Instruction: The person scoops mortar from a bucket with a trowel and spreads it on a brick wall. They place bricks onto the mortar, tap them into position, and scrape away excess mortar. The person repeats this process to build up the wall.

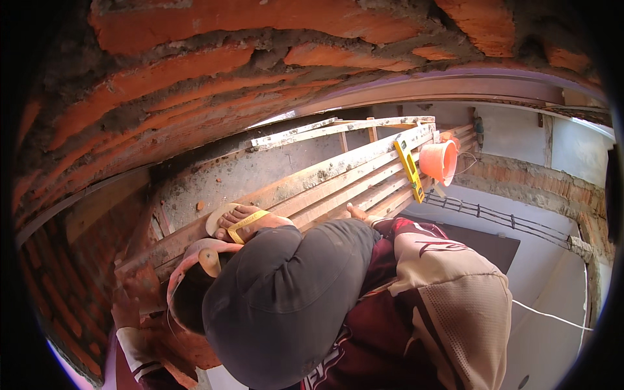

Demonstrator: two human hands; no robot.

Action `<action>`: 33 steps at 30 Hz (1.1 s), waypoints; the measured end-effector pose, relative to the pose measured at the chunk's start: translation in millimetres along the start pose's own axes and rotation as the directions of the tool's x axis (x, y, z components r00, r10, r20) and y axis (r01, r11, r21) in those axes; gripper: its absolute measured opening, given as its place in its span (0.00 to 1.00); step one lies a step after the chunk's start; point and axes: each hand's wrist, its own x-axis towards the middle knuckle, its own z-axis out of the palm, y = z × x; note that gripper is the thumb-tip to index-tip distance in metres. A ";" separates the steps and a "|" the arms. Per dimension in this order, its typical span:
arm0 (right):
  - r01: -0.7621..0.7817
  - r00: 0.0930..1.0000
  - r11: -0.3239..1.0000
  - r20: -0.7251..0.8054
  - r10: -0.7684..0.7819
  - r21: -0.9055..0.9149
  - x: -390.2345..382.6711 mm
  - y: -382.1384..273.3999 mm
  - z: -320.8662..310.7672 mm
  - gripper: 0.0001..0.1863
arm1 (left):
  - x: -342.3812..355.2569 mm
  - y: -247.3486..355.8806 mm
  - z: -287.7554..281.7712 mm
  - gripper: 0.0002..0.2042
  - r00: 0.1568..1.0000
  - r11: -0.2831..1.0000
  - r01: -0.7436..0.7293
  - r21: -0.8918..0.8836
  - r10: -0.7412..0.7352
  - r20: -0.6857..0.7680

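Note:
My right hand rests on the wooden planks, partly hidden behind my bent knee in dark grey trousers. One finger shows stretched out; nothing is seen in it. At the lower left, my left hand is in shadow beside the planks' near end and an orange brick surface. Its fingers are too dark and blurred to read. A pinkish bucket stands between that hand and my knee, with a round wooden handle end at its rim. My foot in a yellow-strapped sandal is on the planks.
A rough brick wall rises close in front. Toward the planks' far end are a yellow spirit level and an orange bucket. Tied steel bars stick out at right, above a drop. A white cable hangs lower right.

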 end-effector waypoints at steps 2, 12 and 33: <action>0.021 1.000 1.000 -0.015 -0.020 0.005 -8.7 -8.0 -5.5 0.40 | -7.1 8.1 1.8 0.32 0.996 0.999 -0.042 0.028 0.044 -0.075; 0.302 0.894 0.950 -0.324 -0.310 -0.078 -98.1 -45.4 -77.0 0.37 | -27.3 69.4 -12.3 0.51 0.924 0.926 0.374 -0.052 -0.367 0.106; 0.691 0.406 0.630 -0.532 -0.743 -0.354 -232.8 -158.3 -209.2 0.31 | -18.2 121.1 45.5 0.53 0.774 0.815 0.574 -0.077 -0.571 -0.272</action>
